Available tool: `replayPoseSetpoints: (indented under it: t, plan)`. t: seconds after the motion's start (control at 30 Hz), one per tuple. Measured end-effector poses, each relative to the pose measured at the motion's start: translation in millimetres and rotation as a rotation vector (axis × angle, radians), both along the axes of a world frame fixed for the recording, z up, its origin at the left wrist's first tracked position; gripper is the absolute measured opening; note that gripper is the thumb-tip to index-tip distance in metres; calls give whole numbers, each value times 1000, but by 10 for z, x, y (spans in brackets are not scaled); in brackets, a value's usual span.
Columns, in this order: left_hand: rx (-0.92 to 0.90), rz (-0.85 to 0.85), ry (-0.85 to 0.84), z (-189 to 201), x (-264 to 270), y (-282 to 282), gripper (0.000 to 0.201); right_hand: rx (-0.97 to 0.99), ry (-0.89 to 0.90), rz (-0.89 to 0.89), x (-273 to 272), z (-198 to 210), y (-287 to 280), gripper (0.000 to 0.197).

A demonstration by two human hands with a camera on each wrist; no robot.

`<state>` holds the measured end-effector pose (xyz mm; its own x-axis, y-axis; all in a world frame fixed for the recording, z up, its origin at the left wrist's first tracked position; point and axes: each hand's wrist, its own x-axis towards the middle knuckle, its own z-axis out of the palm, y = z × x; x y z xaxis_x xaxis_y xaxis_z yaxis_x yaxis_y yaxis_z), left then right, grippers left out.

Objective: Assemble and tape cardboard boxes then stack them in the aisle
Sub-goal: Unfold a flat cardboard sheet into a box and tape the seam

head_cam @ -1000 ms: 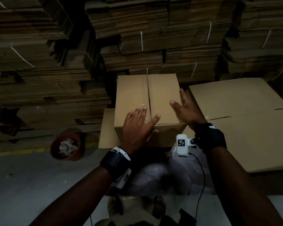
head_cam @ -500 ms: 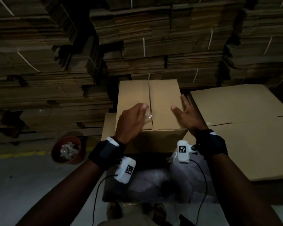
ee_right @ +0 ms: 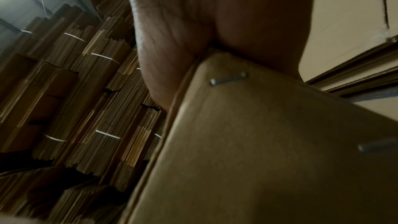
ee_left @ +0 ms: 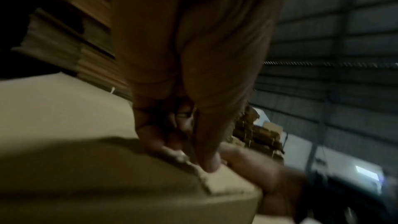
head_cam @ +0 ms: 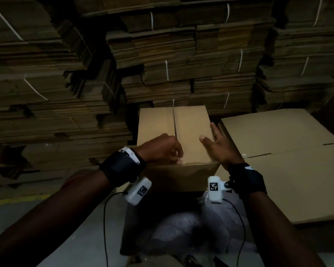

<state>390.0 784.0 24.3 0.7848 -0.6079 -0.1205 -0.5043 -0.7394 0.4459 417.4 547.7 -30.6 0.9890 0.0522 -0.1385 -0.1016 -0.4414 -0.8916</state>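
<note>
1. One assembled cardboard box (head_cam: 174,132) is seen at frame centre, and one flat cardboard sheet (head_cam: 289,151) at right
2. The left hand (head_cam: 162,149), earlier spread flat, is now curled, pinching tape (ee_left: 178,155) at the box's near edge
3. The right hand (head_cam: 218,145) is kept spread, pressed on the box's right side

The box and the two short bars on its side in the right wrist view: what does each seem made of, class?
Box: brown cardboard with a matt, papery face; a layered edge shows at its corner.
Short bars: probably metal staples, grey with a dull shine, sitting flat across the side panel.
</note>
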Motion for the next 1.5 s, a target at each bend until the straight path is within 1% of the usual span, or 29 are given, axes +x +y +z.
replayPoseSetpoints:
  t: [0.03, 0.1, 0.2, 0.23, 0.27, 0.3, 0.33, 0.37, 0.4, 0.43, 0.47, 0.5, 0.53, 0.57, 0.6, 0.63, 0.67, 0.77, 0.93, 1.03, 1.1, 1.2, 1.23, 1.3, 1.37, 1.4, 1.43, 1.47, 1.5]
  plan:
    - [-13, 4, -14, 51, 58, 22, 17, 8, 2, 1, -2, 0, -2, 82]
    - [-31, 70, -89, 165, 193, 82, 16, 13, 5, 3, -6, 5, 0, 82]
    - [-44, 258, -259, 276, 374, 138, 17, 26, 10, 4, -6, 13, 7, 81]
    - [-96, 350, -265, 288, 421, 138, 17, 41, 11, 5, -6, 17, 10, 81]
    - [-212, 458, -201, 281, 481, 143, 17, 57, 9, 6, -1, 12, 10, 81]
    - [-390, 565, -52, 276, 533, 144, 18, 68, 11, 5, -1, 11, 12, 81]
    - [-588, 638, 144, 279, 574, 137, 19, 75, 13, 3, -1, 15, 17, 81]
    - [-769, 663, 300, 274, 612, 133, 17, 75, 14, 2, 3, 7, 14, 80]
    - [-880, 656, 349, 250, 663, 139, 12, 73, 13, 2, 1, 4, 15, 79]
    - [-902, 644, 309, 223, 713, 145, 7, 70, 13, 3, 0, 1, 14, 79]
    - [-848, 619, 208, 195, 751, 155, 7, 69, 7, 2, 1, -6, 15, 79]
    - [-738, 569, 99, 152, 782, 161, 11, 73, 2, 1, 3, -12, 14, 79]
    - [-601, 497, 22, 100, 802, 167, 15, 79, 0, 1, 6, -9, 14, 80]
    - [-449, 417, -12, 47, 815, 177, 18, 80, 1, 1, 9, -14, 14, 80]
    - [-309, 343, -9, 15, 816, 187, 20, 78, -2, 3, 11, -16, 16, 80]
    - [-214, 294, 19, -1, 816, 195, 21, 75, -3, 5, 11, -20, 16, 80]
    - [-169, 276, 49, -3, 826, 202, 21, 73, -3, 7, 7, -17, 19, 80]
    - [-83, 269, 43, 76, 884, 145, 17, 75, -6, 9, 3, -14, 28, 80]
    - [247, 278, 29, 103, 997, -49, 23, 81, -3, 22, 13, -22, 28, 79]
    - [276, 280, 87, 114, 1075, -100, 22, 65, -5, 27, 40, -64, 7, 81]
    - [221, 276, 123, 140, 1089, -113, 22, 45, -5, 26, 60, -87, -6, 82]
    - [126, 206, 184, 149, 1110, -49, 19, 36, 5, 27, 83, -104, -12, 82]
    - [72, 202, 223, 149, 1107, 2, 18, 47, 11, 26, 86, -106, -11, 82]
    - [-84, 244, 300, 116, 1120, 130, 26, 69, 19, 27, 96, -108, -12, 82]
    - [-187, 322, 270, 75, 1132, 237, 35, 59, 15, 34, 100, -124, -17, 82]
    - [-201, 359, 240, 63, 1140, 265, 41, 52, 13, 36, 100, -126, -19, 82]
    - [-168, 383, 190, 61, 1152, 290, 42, 53, 14, 37, 102, -129, -22, 82]
    - [-62, 370, 114, 68, 1168, 309, 37, 56, 13, 39, 108, -139, -26, 82]
    - [45, 320, 31, 66, 1178, 334, 30, 59, 12, 40, 107, -140, -25, 82]
